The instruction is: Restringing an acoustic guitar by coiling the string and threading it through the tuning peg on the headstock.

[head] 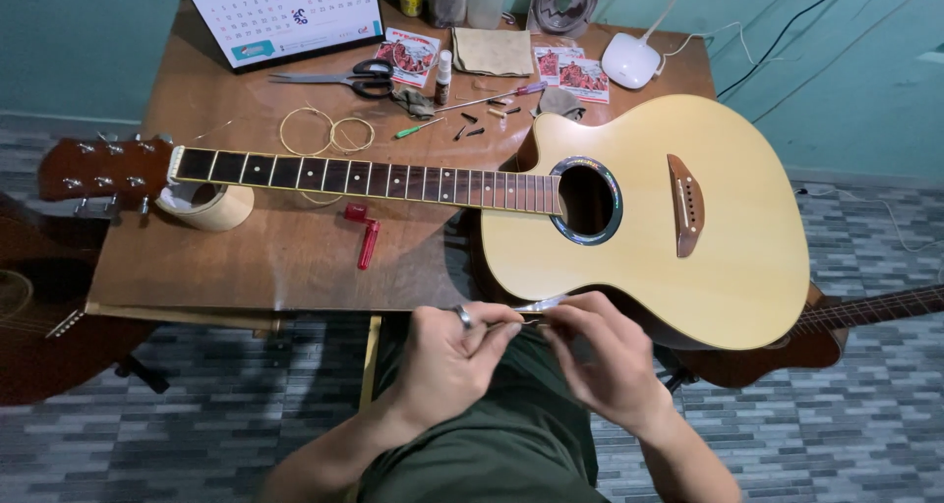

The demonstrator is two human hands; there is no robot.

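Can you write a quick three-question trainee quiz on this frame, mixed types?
1. True or false: the guitar on the table has strings on its neck.
2. What props the neck near the headstock? A) scissors B) roll of tape C) lamp
3. Which thing lies below the neck, on the table: the red winder tool or the scissors?

Key: 1 false, the fretboard is bare. 2 B, the roll of tape. 3 the red winder tool. The left hand and right hand pinch a small metal thing at the guitar's near edge.
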